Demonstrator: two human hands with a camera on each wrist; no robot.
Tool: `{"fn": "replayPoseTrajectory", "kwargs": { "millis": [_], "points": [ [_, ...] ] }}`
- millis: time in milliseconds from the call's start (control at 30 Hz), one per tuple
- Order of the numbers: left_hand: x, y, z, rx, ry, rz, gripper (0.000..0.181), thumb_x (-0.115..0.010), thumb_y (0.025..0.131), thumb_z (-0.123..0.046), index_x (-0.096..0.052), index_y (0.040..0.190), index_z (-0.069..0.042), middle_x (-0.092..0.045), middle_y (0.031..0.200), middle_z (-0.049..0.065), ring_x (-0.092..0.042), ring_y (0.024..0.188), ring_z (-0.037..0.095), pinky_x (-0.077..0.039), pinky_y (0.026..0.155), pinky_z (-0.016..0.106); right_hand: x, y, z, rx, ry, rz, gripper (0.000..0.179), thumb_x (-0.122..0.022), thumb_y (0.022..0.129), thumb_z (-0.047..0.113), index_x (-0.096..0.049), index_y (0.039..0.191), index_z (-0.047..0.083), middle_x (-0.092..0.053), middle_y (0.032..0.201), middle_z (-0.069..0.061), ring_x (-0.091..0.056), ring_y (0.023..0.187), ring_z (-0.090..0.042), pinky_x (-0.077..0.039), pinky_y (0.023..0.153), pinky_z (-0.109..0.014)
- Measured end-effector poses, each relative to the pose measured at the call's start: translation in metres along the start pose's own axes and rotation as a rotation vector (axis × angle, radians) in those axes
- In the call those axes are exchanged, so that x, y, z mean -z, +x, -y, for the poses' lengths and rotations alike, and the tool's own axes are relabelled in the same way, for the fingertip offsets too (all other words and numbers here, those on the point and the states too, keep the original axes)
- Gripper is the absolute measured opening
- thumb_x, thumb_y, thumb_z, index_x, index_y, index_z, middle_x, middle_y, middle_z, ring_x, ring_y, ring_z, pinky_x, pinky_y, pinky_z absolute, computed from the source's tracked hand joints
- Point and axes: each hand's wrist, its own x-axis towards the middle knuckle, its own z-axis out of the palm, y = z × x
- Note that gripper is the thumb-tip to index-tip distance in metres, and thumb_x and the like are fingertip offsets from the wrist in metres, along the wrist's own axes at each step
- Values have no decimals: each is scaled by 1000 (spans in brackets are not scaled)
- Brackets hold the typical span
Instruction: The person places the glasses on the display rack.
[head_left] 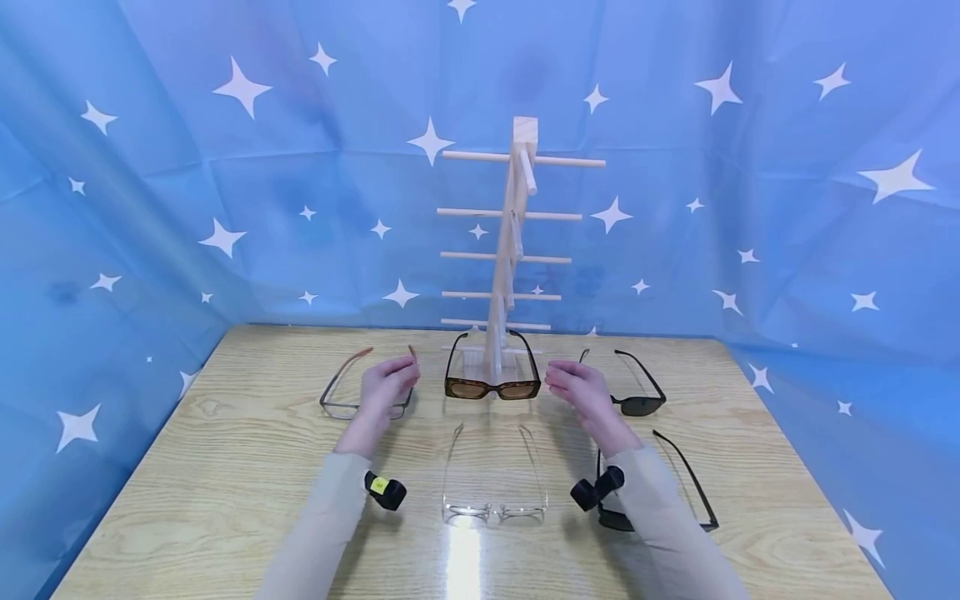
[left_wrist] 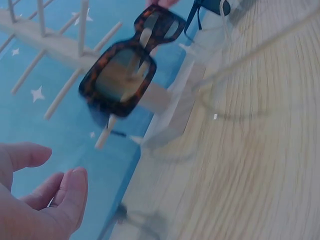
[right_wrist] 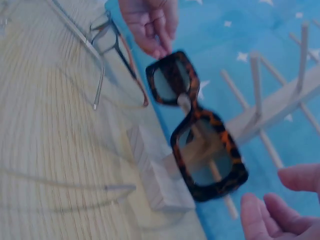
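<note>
Tortoiseshell sunglasses (head_left: 492,389) sit low on the front of a wooden rack (head_left: 502,275), lenses facing me, temples reaching back either side of its post. A peg end shows close to their bridge in both wrist views. My left hand (head_left: 388,387) hovers to their left, over glasses with a thin dark frame (head_left: 341,411). To their right is my right hand (head_left: 581,390), near a pair of dark sunglasses (head_left: 640,406). In the wrist views, the left hand (left_wrist: 47,195) and right hand (right_wrist: 285,215) have loosely bent fingers with nothing between thumb and fingertips.
Clear-framed glasses (head_left: 495,511) lie on the wooden table (head_left: 225,467) in front of the rack. Black-framed sunglasses (head_left: 696,487) lie partly under my right forearm. Bare pegs (head_left: 555,161) stick out along the rack's upper part. A blue star-print cloth (head_left: 360,92) hangs behind.
</note>
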Motion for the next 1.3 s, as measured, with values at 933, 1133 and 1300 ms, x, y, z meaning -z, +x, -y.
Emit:
{"fn": "replayPoseTrajectory", "kwargs": {
  "millis": [933, 1133, 1300],
  "points": [
    [109, 2, -1, -68, 200, -221, 34, -59, 88, -2, -56, 120, 12, -64, 101, 10, -59, 73, 1, -53, 77, 19, -81, -59, 6, 223, 25, 181, 28, -64, 86, 2, -59, 109, -13, -64, 91, -6, -61, 80, -13, -54, 74, -26],
    [115, 5, 0, -94, 174, -269, 33, -59, 87, 1, -56, 117, 14, -65, 85, -1, -59, 69, 0, -52, 70, 14, -106, -61, 2, 234, 2, 279, 27, -64, 86, 2, -60, 108, -13, -65, 87, -3, -60, 77, -9, -54, 77, -29],
    [121, 6, 0, -101, 186, -282, 31, -59, 88, 2, -56, 116, 14, -63, 84, -2, -58, 71, -2, -52, 72, 13, -131, -58, -4, 252, -24, 340, 26, -63, 86, 2, -60, 107, -13, -65, 87, -6, -60, 74, -7, -54, 73, -25]
  ]
}}
